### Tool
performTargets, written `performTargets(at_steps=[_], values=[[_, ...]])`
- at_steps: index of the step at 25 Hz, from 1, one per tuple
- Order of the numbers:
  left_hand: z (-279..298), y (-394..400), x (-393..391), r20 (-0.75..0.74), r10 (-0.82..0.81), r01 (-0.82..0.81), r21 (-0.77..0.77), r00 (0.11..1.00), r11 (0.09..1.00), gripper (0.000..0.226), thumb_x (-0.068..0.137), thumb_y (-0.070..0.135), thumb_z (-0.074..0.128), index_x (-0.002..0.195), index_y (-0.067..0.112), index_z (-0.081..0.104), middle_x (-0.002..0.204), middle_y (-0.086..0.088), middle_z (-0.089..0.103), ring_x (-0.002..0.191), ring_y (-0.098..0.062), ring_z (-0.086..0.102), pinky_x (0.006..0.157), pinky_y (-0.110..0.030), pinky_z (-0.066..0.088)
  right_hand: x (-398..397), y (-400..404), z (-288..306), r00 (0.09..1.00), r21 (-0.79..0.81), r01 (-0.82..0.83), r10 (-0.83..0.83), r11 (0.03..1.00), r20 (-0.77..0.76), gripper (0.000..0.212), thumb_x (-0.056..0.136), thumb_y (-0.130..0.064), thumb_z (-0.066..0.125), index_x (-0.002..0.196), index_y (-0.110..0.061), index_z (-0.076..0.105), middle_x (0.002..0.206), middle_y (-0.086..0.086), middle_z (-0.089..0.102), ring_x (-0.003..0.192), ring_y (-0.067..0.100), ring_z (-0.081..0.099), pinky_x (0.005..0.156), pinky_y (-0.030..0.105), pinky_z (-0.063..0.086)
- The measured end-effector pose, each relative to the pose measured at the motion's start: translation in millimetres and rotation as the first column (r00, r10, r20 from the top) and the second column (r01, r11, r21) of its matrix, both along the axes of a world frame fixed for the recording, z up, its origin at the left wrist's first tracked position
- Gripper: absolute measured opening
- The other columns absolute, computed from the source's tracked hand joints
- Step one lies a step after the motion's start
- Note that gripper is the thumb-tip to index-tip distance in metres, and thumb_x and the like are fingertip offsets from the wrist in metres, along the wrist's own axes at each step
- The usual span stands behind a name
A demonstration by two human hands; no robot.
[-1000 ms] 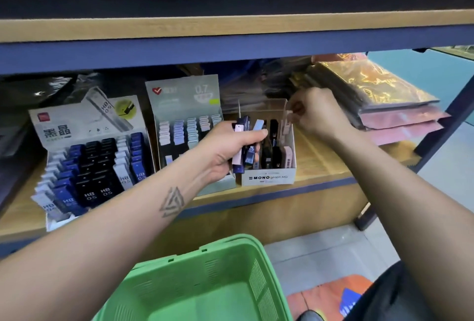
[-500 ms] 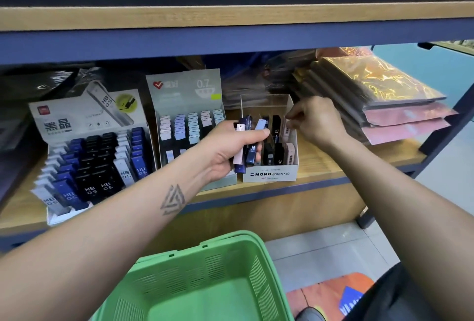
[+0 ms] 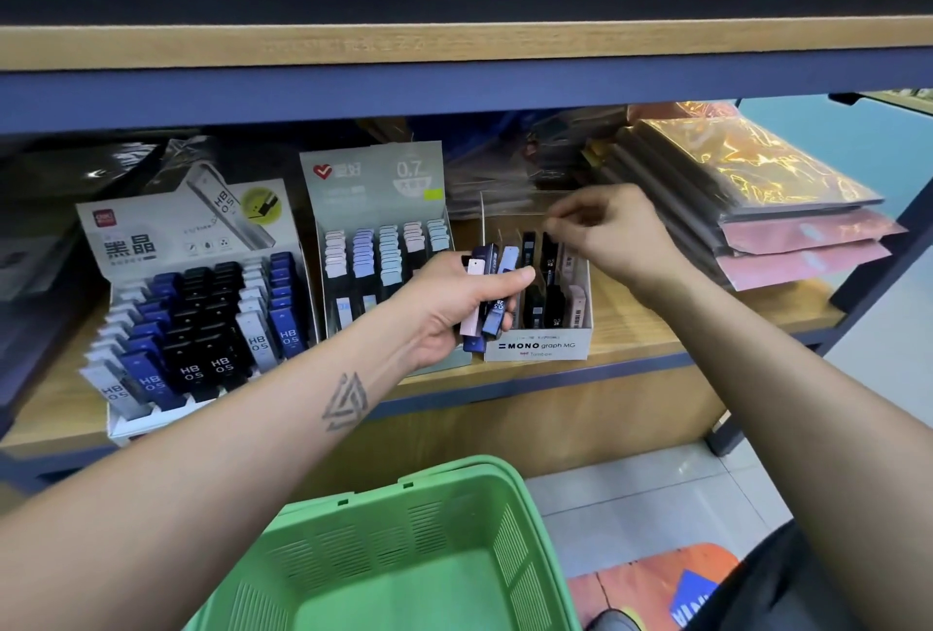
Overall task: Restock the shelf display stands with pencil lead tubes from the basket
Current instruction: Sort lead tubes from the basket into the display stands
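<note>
**Several tubes left in hand, right hand back up over the MONO box**

Several lead tubes (image 3: 485, 295) sit fanned in the left hand (image 3: 454, 302) — pink, pale blue, navy — thumb curled over the front, fingers wrapped behind, held just in front of the MONO box (image 3: 537, 345) at its 9 o'clock side. That bundle hasn't budged over the last second.

What did change: the right hand (image 3: 613, 234) was down among the slots half a second ago, and now it's lifted a bit, hovering over the back of the box around 12 o'clock. Fingertips look pinched together, but whether there's a tube between them I can't tell — it's blurry there. My guess is one tube just got dropped into a slot and the hand is coming back for the next from the left-hand bundle.

Black and pink tubes stand in the box's right-hand rows; the left rows look thinner, so that's probably where the rest go.

Green basket (image 3: 404, 565) at 6 o'clock shows no tubes in the part I can see — so the bundle may be the last of it. Other two stands at 9 and 10 o'clock look pretty full already.
</note>
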State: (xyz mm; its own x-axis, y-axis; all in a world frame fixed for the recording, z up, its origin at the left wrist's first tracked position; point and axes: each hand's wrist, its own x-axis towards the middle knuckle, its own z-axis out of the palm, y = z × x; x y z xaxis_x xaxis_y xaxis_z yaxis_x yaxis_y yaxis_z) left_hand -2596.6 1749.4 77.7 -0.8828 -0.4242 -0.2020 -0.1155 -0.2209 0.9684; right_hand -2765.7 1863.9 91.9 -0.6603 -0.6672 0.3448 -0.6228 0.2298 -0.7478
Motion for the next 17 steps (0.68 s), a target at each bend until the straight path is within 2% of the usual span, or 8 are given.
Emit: performTargets(at_steps=[2, 4, 7, 9, 11, 13, 17], values=[[0, -1, 2, -0.007, 0.016, -0.016, -0.009, 1.0, 1.0, 0.016, 0.085, 0.008, 0.079, 0.093, 0.006, 0.066, 0.067, -0.009, 0.061, 0.052, -0.018, 0.056, 0.048, -0.025, 0.05, 13, -5, 3, 0.96, 0.017, -0.154, 0.146, 0.988, 0.241, 0.008, 0.089, -0.028, 0.076, 0.091, -0.02, 0.078, 0.077, -0.001, 0.075, 0.066, 0.01, 0.067, 0.061, 0.025, 0.053], [0, -2, 4, -0.024, 0.018, -0.019, -0.023, 1.0, 1.0, 0.013, 0.085, 0.005, 0.078, 0.092, 0.005, 0.068, 0.067, -0.007, 0.063, 0.052, -0.015, 0.058, 0.048, -0.024, 0.05, 22, -8, 1, 0.921, 0.034, -0.226, 0.202, 0.974, 0.334, 0.009, 0.088, -0.026, 0.077, 0.091, -0.017, 0.078, 0.075, 0.003, 0.075, 0.063, 0.01, 0.065, 0.057, 0.022, 0.051], [1, -3, 7, -0.035, 0.026, -0.028, -0.046, 0.999, 0.999, 0.011, 0.087, 0.002, 0.076, 0.095, 0.002, 0.07, 0.072, -0.01, 0.069, 0.054, -0.013, 0.063, 0.049, -0.023, 0.051, 26, -14, 0, 0.875, -0.009, -0.247, 0.227, 0.969, 0.428, 0.006, 0.086, -0.014, 0.078, 0.092, -0.011, 0.078, 0.081, 0.009, 0.076, 0.07, 0.014, 0.067, 0.063, 0.024, 0.054], [4, -5, 10, -0.024, 0.03, -0.031, -0.037, 0.999, 0.999, 0.006, 0.089, 0.002, 0.073, 0.094, 0.002, 0.07, 0.08, -0.018, 0.073, 0.051, -0.014, 0.063, 0.048, -0.024, 0.05, 26, -17, 1, 0.842, -0.056, -0.247, 0.242, 0.968, 0.482, 0.007, 0.087, -0.004, 0.075, 0.094, -0.006, 0.077, 0.078, 0.009, 0.075, 0.068, 0.014, 0.067, 0.064, 0.023, 0.055], [6, -9, 14, 0.011, 0.058, -0.057, -0.042, 0.998, 0.997, 0.006, 0.089, 0.004, 0.073, 0.09, 0.005, 0.067, 0.088, -0.023, 0.075, 0.05, -0.018, 0.058, 0.052, -0.027, 0.046, 23, -19, 4, 0.826, -0.117, -0.207, 0.238, 0.971, 0.511, 0.009, 0.088, 0.002, 0.071, 0.096, -0.001, 0.075, 0.076, 0.01, 0.073, 0.064, 0.015, 0.065, 0.062, 0.022, 0.056], [6, -14, 19, 0.036, 0.089, -0.087, -0.056, 0.995, 0.995, 0.008, 0.088, 0.004, 0.073, 0.089, 0.006, 0.066, 0.091, -0.025, 0.075, 0.053, -0.02, 0.055, 0.059, -0.03, 0.044, 22, -18, 8, 0.811, -0.166, -0.191, 0.25, 0.968, 0.529, 0.009, 0.088, 0.003, 0.071, 0.097, 0.001, 0.073, 0.075, 0.011, 0.072, 0.063, 0.017, 0.064, 0.061, 0.023, 0.056], [5, -14, 26, 0.027, 0.116, -0.114, -0.061, 0.993, 0.992, 0.006, 0.087, -0.003, 0.071, 0.088, 0.002, 0.066, 0.087, -0.027, 0.073, 0.052, -0.022, 0.055, 0.056, -0.03, 0.048, 27, -18, 10, 0.78, -0.207, -0.25, 0.324, 0.946, 0.536, 0.012, 0.086, -0.004, 0.076, 0.096, 0.002, 0.073, 0.073, 0.011, 0.071, 0.065, 0.018, 0.066, 0.059, 0.021, 0.056]])
